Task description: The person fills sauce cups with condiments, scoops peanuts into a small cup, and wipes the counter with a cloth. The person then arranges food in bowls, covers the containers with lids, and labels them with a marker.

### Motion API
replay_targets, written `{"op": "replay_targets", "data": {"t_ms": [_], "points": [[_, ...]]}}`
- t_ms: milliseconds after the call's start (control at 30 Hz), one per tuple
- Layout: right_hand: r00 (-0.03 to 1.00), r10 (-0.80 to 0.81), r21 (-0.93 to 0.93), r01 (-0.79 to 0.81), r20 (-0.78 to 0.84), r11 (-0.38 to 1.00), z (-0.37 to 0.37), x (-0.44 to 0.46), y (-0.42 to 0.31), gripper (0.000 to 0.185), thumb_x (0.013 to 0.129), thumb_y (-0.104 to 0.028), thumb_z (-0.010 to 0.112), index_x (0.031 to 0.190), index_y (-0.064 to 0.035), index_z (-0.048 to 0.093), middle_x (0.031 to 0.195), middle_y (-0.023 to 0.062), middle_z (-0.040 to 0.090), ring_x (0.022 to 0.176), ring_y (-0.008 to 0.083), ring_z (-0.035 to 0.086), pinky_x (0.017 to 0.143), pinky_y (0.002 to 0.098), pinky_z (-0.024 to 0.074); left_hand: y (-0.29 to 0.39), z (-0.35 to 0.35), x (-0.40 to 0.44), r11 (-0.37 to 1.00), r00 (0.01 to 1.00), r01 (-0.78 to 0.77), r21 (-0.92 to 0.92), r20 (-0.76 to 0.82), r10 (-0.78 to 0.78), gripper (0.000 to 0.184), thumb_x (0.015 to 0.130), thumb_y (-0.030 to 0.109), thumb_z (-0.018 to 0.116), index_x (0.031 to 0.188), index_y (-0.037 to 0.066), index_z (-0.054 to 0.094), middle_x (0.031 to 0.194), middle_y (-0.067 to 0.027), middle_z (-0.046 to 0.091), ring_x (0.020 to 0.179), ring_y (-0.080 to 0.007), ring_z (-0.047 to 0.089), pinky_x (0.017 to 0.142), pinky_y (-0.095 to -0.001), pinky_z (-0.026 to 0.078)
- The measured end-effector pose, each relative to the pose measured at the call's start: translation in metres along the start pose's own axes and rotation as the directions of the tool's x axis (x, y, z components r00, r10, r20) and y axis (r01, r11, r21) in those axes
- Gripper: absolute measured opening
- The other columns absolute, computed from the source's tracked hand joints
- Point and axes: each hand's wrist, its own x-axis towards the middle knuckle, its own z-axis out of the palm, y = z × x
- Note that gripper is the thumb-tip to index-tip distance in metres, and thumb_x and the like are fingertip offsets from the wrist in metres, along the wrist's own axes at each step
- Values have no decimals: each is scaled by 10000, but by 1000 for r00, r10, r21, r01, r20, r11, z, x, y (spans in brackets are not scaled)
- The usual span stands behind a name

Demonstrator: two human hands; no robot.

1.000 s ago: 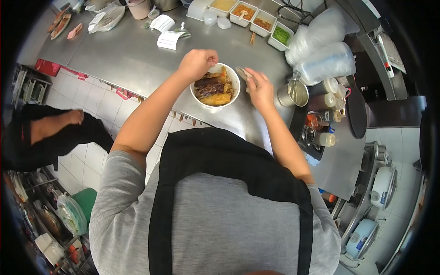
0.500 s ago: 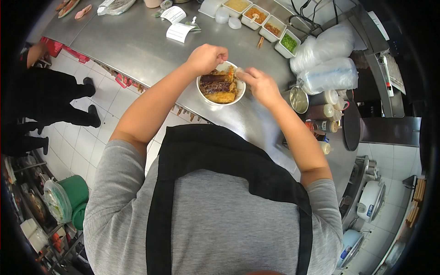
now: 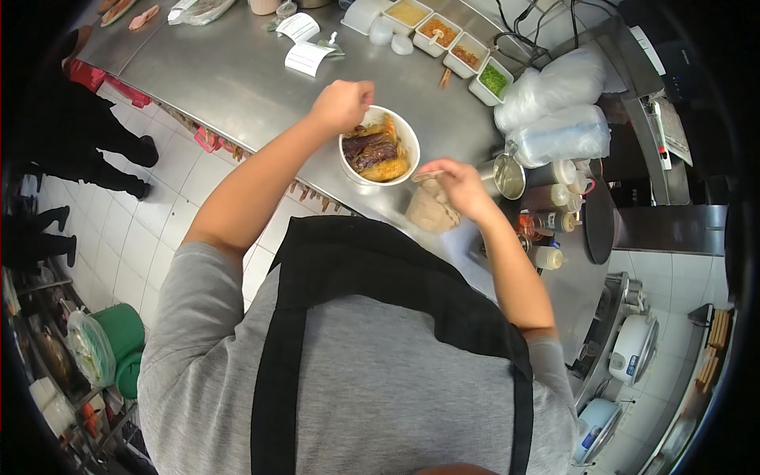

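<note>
A round white bowl (image 3: 406,129) stands on the steel counter. In it lie dark purple eggplant-like pieces (image 3: 370,150) and golden-yellow pieces of food. Above the bowl's far left rim is my left hand (image 3: 342,105), its fingers curled closed; whether anything is in them is hidden. My right hand (image 3: 463,188), to the right of the bowl, pinches the top of a limp, see-through plastic bag (image 3: 432,207) with a brownish tint. The bag hangs just beside the bowl, over the counter's near side.
White tubs of toppings, one with chopped green onion (image 3: 494,79), line the counter's back. Wrapped plastic stacks (image 3: 566,131), a metal pot (image 3: 507,176) and squeeze bottles (image 3: 558,194) stand at right. Paper slips (image 3: 307,57) lie farther back. Another person (image 3: 75,142) stands at left.
My right hand has moved from the bowl's right rim down and to the right, bringing the plastic bag into sight. My left hand has shifted slightly left, and the food lies more heaped.
</note>
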Motion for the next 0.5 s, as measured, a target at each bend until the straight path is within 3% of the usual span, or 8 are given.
{"op": "replay_targets", "data": {"t_ms": [33, 100, 167, 233, 267, 300, 400, 500], "points": [[942, 320, 530, -324, 102, 783, -6, -7, 0, 292, 869, 28, 443, 1108, 13, 609, 1075, 102, 637, 926, 193, 631, 858, 296, 494, -2, -8, 0, 998, 997, 14, 69, 71, -19, 96, 754, 116, 667, 833, 85, 621, 787, -117, 656, 757, -306, 634, 688, -401, 494], [938, 346, 757, -247, 30, 604, -7, -19, 15, 281, 885, 14, 436, 1116, 29, 595, 1074, 107, 638, 938, 191, 627, 856, 300, 495, -1, -30, 0, 978, 975, 27, 208, 212, -72, 103, 753, 127, 670, 835, 88, 621, 812, -115, 661, 772, -306, 633, 701, -407, 496], [918, 395, 857, -177, -33, 484, -3, -26, 34, 314, 886, -8, 467, 1184, -4, 569, 1108, 96, 618, 986, 185, 604, 874, 306, 482, 9, -30, 2, 974, 988, -126, 188, 110, 107, 90, 763, 122, 666, 840, 87, 634, 846, -107, 663, 794, -302, 630, 712, -411, 498], [918, 250, 476, -79, -308, 876, 12, -28, 52, 352, 868, -8, 499, 1211, -45, 567, 1126, 92, 599, 1012, 193, 587, 890, 311, 469, 21, -20, 9, 931, 946, -324, 169, 64, 318, 81, 770, 118, 663, 842, 85, 647, 877, -100, 664, 816, -299, 628, 720, -417, 499], [905, 129, 217, -42, -406, 975, 18, -30, 55, 374, 858, -9, 515, 1225, -66, 565, 1136, 90, 589, 1024, 196, 579, 897, 313, 462, 25, -8, 17, 883, 896, -444, 153, 68, 439, 77, 772, 116, 662, 842, 84, 654, 891, -97, 664, 827, -297, 626, 722, -421, 499], [906, -31, -37, 17, -422, 999, 21, -35, 48, 419, 805, -20, 608, 1212, -118, 592, 1140, 117, 556, 1021, 243, 566, 908, 328, 449, 30, 2, 25, 818, 830, -558, 137, 69, 554, 75, 774, 114, 662, 842, 82, 661, 904, -93, 663, 838, -295, 625, 724, -424, 499], [890, -202, -470, -15, -408, 883, 56, -49, 69, 376, 747, -56, 690, 1118, -104, 643, 1061, 143, 562, 970, 297, 560, 877, 354, 463, 39, 22, 44, 838, 824, -533, 115, 297, 483, 77, 777, 117, 661, 845, 82, 673, 866, -83, 668, 812, -294, 628, 705, -419, 497], [911, -28, -368, -138, -411, 919, 43, -43, 68, 289, 700, -79, 738, 981, -93, 674, 931, 131, 579, 843, 315, 577, 780, 379, 492, 49, 17, 48, 844, 805, -519, 132, 407, 432, 80, 756, 104, 672, 835, 88, 671, 809, -84, 668, 771, -291, 633, 682, -411, 492]]}}
